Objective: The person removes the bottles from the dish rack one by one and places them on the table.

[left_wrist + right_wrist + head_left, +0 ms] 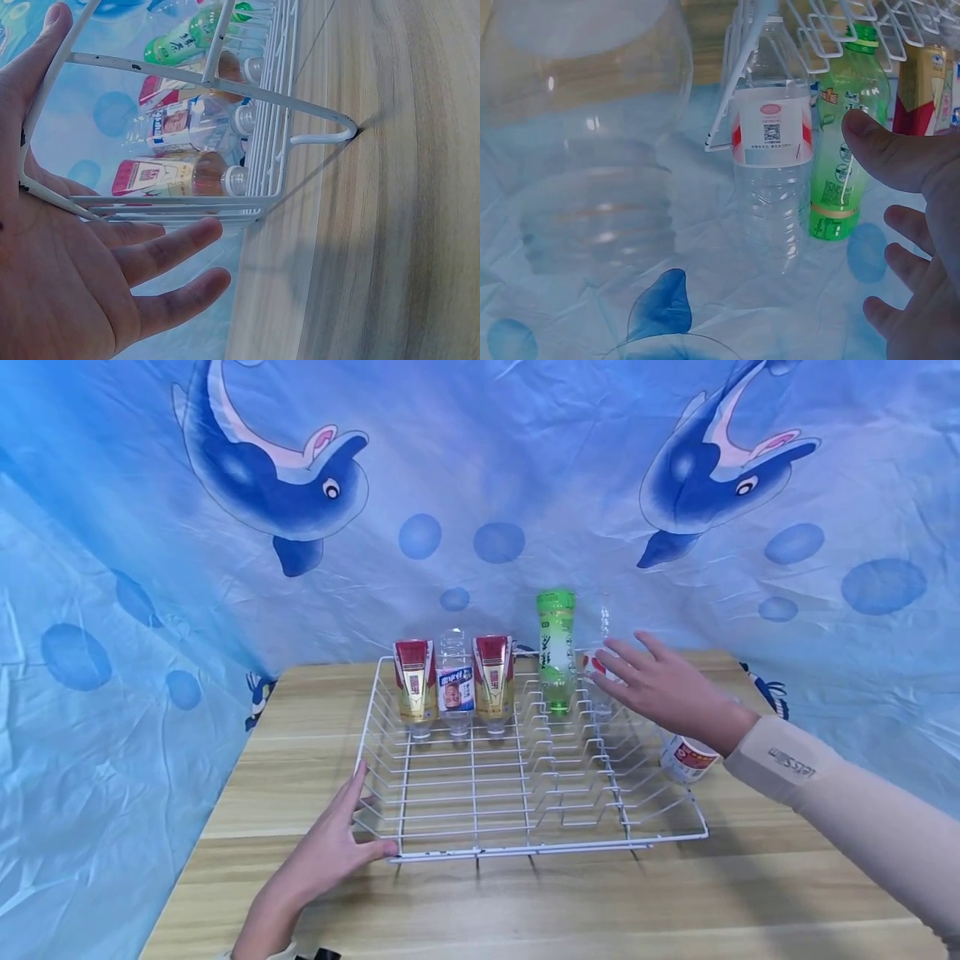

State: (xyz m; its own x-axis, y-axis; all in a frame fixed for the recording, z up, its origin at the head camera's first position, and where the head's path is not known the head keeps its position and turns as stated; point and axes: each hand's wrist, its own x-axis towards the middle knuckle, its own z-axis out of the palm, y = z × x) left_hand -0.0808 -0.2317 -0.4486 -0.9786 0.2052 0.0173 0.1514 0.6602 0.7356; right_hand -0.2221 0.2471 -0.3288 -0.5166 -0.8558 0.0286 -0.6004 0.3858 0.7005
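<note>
My left hand (333, 847) presses the near left corner of a white wire dish rack (525, 847), thumb at the front rail and fairly straight fingers along the left side. My right hand (667, 689) hovers at the back right, fingers spread and holding nothing. Beside it a clear bottle (772, 187) with a red and white label stands upside down, partly hidden in the head view. A green bottle (557, 652) is left of that. Further left, a clear bottle (455, 689) with a blue label stands between two red-and-gold-labelled bottles (416, 685) (493, 681), all neck down.
A white and red label (686, 758) shows under my right wrist, outside the rack's right side. Close to the right wrist camera is a large clear plastic container (592, 135). The wooden table (487, 910) meets a blue dolphin-print cloth (465, 460) behind.
</note>
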